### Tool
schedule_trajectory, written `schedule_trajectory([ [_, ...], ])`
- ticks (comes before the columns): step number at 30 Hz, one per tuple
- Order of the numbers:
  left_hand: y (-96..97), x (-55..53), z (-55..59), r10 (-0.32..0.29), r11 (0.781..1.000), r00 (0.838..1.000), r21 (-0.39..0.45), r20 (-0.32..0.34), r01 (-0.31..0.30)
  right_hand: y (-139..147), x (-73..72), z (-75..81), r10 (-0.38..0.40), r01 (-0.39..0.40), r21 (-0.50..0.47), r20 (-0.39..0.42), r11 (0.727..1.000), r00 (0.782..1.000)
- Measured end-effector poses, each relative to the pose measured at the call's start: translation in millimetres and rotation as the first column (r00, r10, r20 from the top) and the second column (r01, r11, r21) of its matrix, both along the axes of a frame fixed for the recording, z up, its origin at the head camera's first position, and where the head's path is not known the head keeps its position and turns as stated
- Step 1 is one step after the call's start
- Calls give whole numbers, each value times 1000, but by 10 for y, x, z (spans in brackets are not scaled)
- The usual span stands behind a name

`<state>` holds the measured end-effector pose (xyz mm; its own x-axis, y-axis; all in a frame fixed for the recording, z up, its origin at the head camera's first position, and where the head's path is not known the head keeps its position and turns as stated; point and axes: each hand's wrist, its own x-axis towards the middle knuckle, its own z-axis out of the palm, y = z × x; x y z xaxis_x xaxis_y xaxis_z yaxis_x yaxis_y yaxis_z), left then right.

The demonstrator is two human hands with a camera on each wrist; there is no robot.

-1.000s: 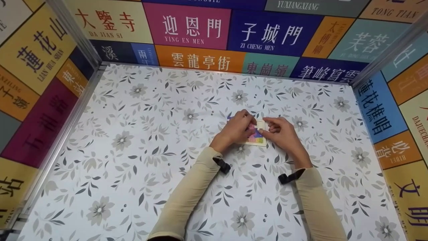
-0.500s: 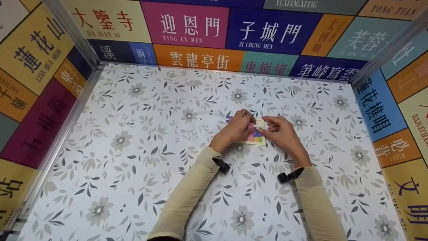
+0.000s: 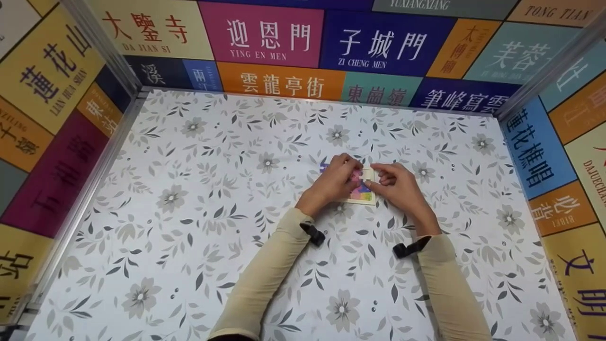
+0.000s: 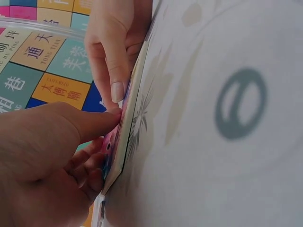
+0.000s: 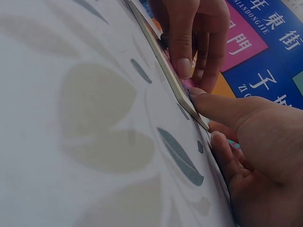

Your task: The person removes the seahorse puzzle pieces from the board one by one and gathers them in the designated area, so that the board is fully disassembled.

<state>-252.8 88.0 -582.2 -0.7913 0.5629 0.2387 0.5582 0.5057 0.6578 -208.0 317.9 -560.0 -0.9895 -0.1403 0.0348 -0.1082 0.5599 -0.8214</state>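
A small, flat jigsaw puzzle (image 3: 362, 197) with a cream border and a pink, blue and green picture lies right of the table's middle. My left hand (image 3: 333, 180) covers its left part, thumb and bent fingers on the picture. A purple bit (image 3: 324, 167) shows past that hand's left side. At the puzzle's right edge, my right hand (image 3: 397, 186) has its thumb on the face and its index finger at the upper corner. In the left wrist view, the puzzle's pale edge (image 4: 124, 142) runs along the cloth under both hands. I cannot tell whether a loose piece is between the left fingers.
A white cloth (image 3: 199, 237) with grey flowers and leaves covers the table. Panels with coloured blocks of writing (image 3: 270, 40) stand at the back and on both sides, with metal frame posts in the corners. Black cameras (image 3: 314, 234) are strapped over both beige sleeves (image 3: 265, 279).
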Motion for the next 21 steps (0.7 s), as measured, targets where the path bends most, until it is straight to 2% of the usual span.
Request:
schedule_trajectory([
  [3, 22, -56, -124, 16, 1000, 998, 1, -65, -16, -2, 0, -4, -1, 1, 3, -2, 1000, 1000],
  [6, 16, -48, -114, 15, 1000, 997, 24, -75, -13, -4, -1, -11, 0, 0, 8, -4, 1000, 1000],
  [10, -20, 60, 118, 19, 1000, 999, 2, -51, -18, 3, -3, -16, 3, -3, 16, -6, 1000, 1000],
  [12, -36, 111, 229, 25, 999, 998, -37, -57, -27, 4, -4, -16, 4, -4, 19, -8, 1000, 1000],
  [15, -39, 114, 253, 27, 998, 998, -53, -54, -30, 6, -6, -14, 3, -3, 22, -7, 1000, 1000],
  [16, -32, 92, 213, 31, 998, 998, -48, -61, -34, 8, -7, -14, 2, -2, 24, -7, 1000, 1000],
  [20, -74, 75, 220, 19, 1000, 1000, 5, -16, -19, 12, -6, -14, -2, 2, 33, -4, 999, 1000],
  [21, -75, 31, 148, 19, 1000, 1000, 20, -11, -19, 12, -6, -15, -2, 2, 34, -2, 999, 1000],
])
